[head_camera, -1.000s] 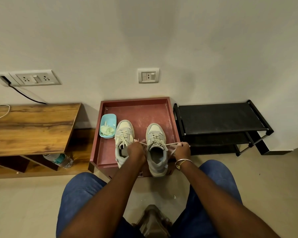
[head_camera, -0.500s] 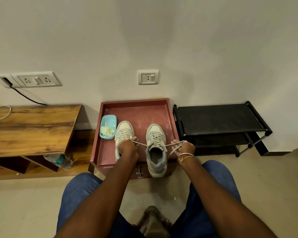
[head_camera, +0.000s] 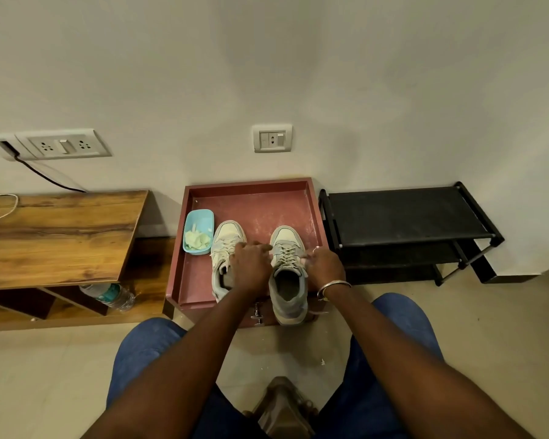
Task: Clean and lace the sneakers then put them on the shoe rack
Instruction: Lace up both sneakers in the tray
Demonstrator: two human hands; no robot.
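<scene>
a blue tub (head_camera: pixel 200 223) of pale cloth sits in the red tray (head_camera: pixel 254 198), with the black shoe rack (head_camera: pixel 403 213) just beside it. the left hand (head_camera: pixel 251 267) covers part of one sneaker (head_camera: pixel 225 239), its fingers reaching the laces (head_camera: pixel 286 253) of the other sneaker (head_camera: pixel 287 280); i cannot tell its grip. the right hand (head_camera: pixel 324 267) pinches the laces. both sneakers are pale grey, toes to the wall.

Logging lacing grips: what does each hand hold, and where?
The right hand pinches the lace at one end, by the right sneaker; the left hand seems to grip its other end.
</scene>
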